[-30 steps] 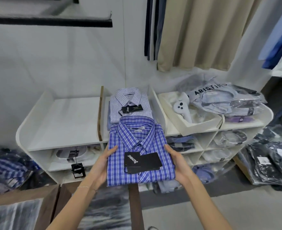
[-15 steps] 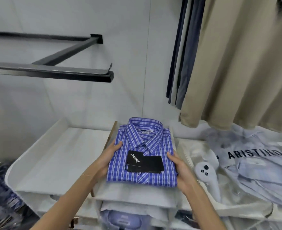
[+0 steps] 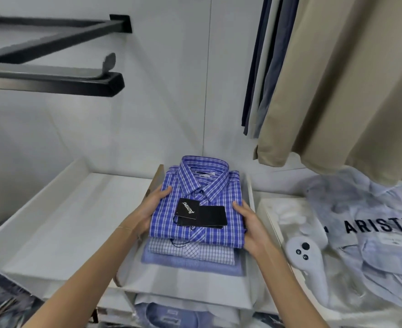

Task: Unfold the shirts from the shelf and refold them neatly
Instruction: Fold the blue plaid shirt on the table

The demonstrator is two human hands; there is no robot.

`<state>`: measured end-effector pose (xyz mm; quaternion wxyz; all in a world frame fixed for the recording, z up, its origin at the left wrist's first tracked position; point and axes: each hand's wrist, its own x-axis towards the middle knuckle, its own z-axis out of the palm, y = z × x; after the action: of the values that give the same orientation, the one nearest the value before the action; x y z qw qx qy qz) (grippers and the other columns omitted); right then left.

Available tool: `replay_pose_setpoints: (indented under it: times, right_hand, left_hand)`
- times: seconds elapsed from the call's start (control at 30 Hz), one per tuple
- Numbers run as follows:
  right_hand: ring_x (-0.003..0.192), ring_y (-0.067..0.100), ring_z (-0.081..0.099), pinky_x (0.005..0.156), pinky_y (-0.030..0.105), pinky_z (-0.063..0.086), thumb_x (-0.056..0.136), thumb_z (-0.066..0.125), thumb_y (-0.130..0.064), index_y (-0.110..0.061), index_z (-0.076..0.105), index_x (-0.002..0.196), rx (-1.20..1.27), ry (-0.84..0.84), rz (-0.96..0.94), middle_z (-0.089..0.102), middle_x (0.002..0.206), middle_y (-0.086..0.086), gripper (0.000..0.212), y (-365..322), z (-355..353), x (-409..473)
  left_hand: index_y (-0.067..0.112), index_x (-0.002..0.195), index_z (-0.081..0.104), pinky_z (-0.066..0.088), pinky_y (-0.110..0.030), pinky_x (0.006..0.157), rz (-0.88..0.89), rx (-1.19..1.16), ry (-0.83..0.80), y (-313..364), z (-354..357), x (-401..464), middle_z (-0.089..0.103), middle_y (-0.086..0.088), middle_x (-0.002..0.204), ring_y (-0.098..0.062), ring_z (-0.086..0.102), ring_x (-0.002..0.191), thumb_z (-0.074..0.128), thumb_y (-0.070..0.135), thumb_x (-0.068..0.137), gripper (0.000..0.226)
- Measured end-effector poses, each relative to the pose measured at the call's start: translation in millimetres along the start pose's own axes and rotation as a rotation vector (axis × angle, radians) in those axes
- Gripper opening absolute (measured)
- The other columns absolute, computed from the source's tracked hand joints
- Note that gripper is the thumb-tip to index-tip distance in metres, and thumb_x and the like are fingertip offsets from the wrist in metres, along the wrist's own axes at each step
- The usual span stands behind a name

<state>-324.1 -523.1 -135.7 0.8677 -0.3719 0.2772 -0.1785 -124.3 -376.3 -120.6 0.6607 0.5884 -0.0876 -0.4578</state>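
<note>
Blue plaid shirt (image 3: pixel 195 200) (folded, tagged) on shelf (image 3: pixel 72 223) stack; my left hand (image 3: pixel 151 204) and right hand (image 3: pixel 252 223) grip its sides.

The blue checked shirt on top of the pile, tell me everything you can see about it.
The blue checked shirt is a neatly folded, buttoned woven dress shirt in blue with white and dark lines, collar toward the wall. Two black hang tags on a dark string lie on its front. It lies flat atop a pile of folded shirts in the middle shelf compartment. The left hand and right hand grip its side edges, thumbs on top.
</note>
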Motion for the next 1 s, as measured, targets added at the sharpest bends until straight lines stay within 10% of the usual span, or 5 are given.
replay_pose_setpoints:
  times: [0.77,0.9,1.0]
  right_hand:
    - [0.101,0.027,0.066,0.079,0.045,0.057,0.097,0.052,-0.01,-0.02,0.049,0.131,-0.163,0.214,0.01,0.066,0.115,0.009,0.035,20.5,3.0,-7.3]
    - [0.106,0.02,0.062,0.077,0.034,0.056,0.097,0.051,-0.011,-0.021,0.041,0.134,-0.399,0.32,-0.15,0.057,0.126,0.004,0.04,30.1,8.2,-14.0]
    - [0.135,0.02,0.037,0.108,0.038,0.038,0.095,0.052,-0.037,-0.026,0.03,0.142,-0.96,0.347,-0.56,0.039,0.145,0.001,0.053,39.0,9.4,-20.5]
  left_hand:
    - [0.02,0.128,0.045,0.055,-0.036,0.07,-0.002,0.281,0.101,-20.9,-7.1,-5.6,0.067,-0.01,0.106,-0.026,0.069,0.09,0.049,0.034,0.098,0.034]
    - [0.017,0.138,0.04,0.047,-0.02,0.071,0.34,0.624,0.291,-20.6,-5.1,-16.0,0.057,0.001,0.12,-0.009,0.059,0.088,0.045,0.03,0.1,0.04]
    - [0.013,0.13,0.05,0.044,-0.026,0.088,0.815,0.968,0.421,-30.1,0.3,-36.9,0.058,0.004,0.118,-0.008,0.053,0.098,0.039,0.028,0.102,0.034]
